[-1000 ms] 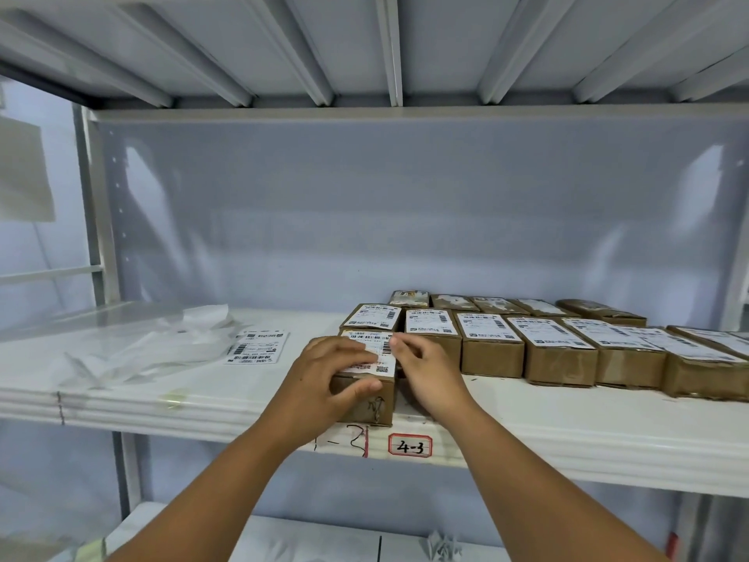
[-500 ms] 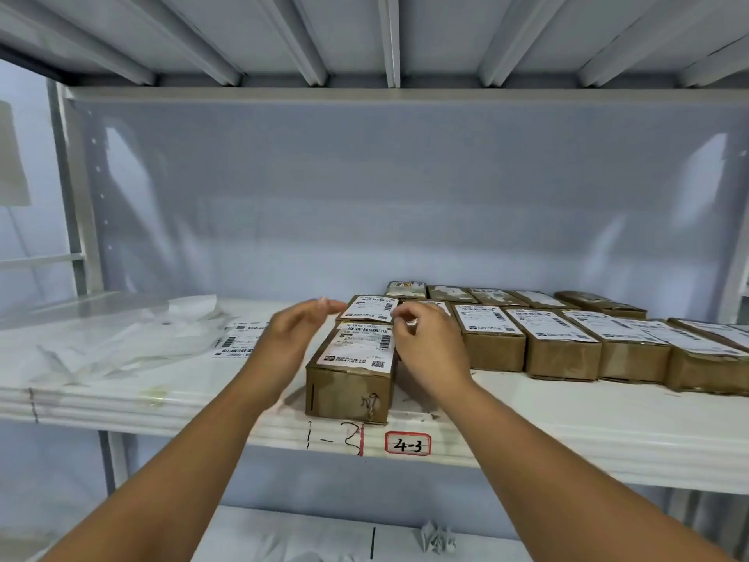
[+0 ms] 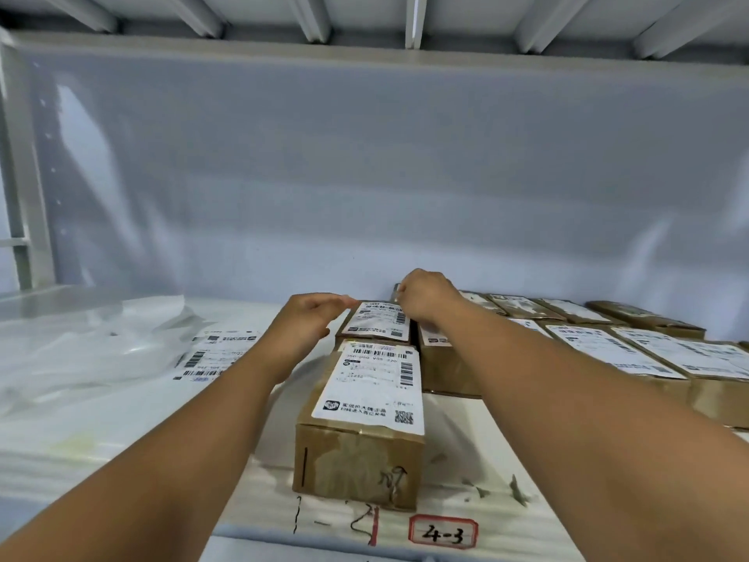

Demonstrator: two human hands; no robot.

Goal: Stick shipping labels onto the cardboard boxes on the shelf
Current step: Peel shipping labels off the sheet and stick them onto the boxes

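Note:
A labelled cardboard box [image 3: 358, 460] stands at the front edge of the white shelf [image 3: 121, 432], its white shipping label [image 3: 371, 389] stuck flat on top. Behind it sits a second labelled box [image 3: 379, 324]. My left hand [image 3: 302, 324] hovers just left of that second box, fingers stretched toward it and holding nothing. My right hand [image 3: 425, 296] reaches further back, fingers curled at the near end of a box in the rear row; what the fingers touch is hidden. Loose label sheets [image 3: 215, 352] lie on the shelf to the left.
Rows of several labelled boxes [image 3: 608, 350] run to the right along the shelf. Crumpled clear plastic [image 3: 81, 342] lies at the left. A red-framed tag reading 4-3 [image 3: 442, 533] marks the shelf's front edge. The upper shelf's ribs [image 3: 413, 18] hang overhead.
Both hands left the front box's label and moved back toward the boxes behind it. The right hand went furthest, to the rear row. The view moved closer.

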